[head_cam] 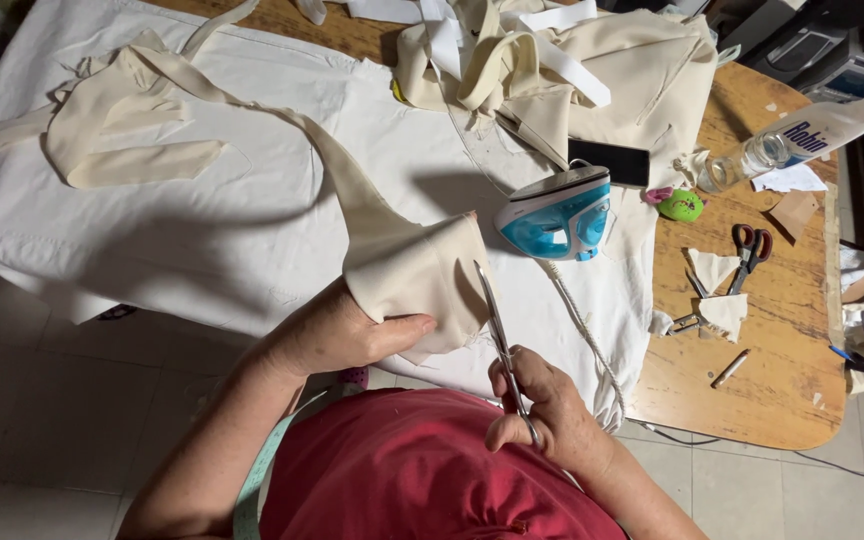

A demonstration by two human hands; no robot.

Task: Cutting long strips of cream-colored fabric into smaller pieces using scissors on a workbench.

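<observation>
Head view: left hand (337, 335) grips a cream cloth (407, 265) strip, folded end up off the desk (782, 340); right hand (542, 405) holds scissors (502, 345) at its edge. White sheet (202, 200) covers wood, tiled floor (42, 420) below.

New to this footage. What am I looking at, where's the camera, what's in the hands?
There is no machine here: a person works with two bare hands, and the one camera sits on their head, looking down. The left hand grips a folded end of a long cream fabric strip. The right hand holds slim scissors, blades pointing up along the fabric's edge. They work over a wooden table partly covered by a white cloth. On it lie a blue and white iron, a pile of cream fabric pieces, a black phone, a clear bottle and red-handled scissors.
</observation>
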